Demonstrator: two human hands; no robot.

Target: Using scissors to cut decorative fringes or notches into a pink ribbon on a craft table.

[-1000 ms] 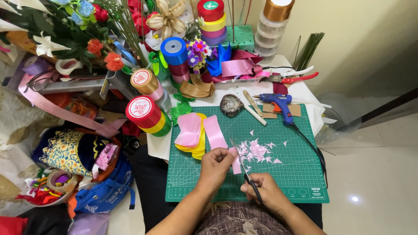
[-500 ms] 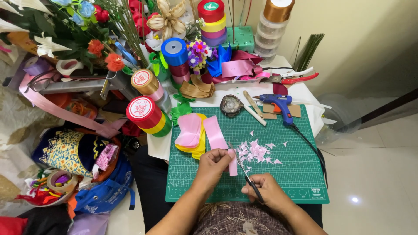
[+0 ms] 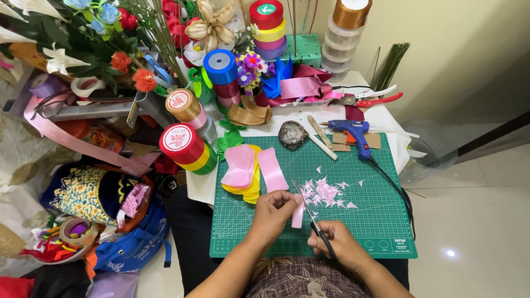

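Left hand [image 3: 276,208]: bare, no ring or glove visible.
Right hand [image 3: 338,243]: bare, no ring or glove visible.
Forearms: bare from wrist to lower frame edge, no sleeves, watch or bracelet in sight.
Clothing: brown patterned fabric garment [image 3: 309,278] over the lap, with pale leaf-like motifs.
Fingernails: too small to tell.

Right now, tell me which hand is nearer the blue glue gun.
Right. The right hand, holding scissors, sits below the blue glue gun and slightly left of it on the cutting mat; the left hand, pinching a pink ribbon strip, lies farther left.
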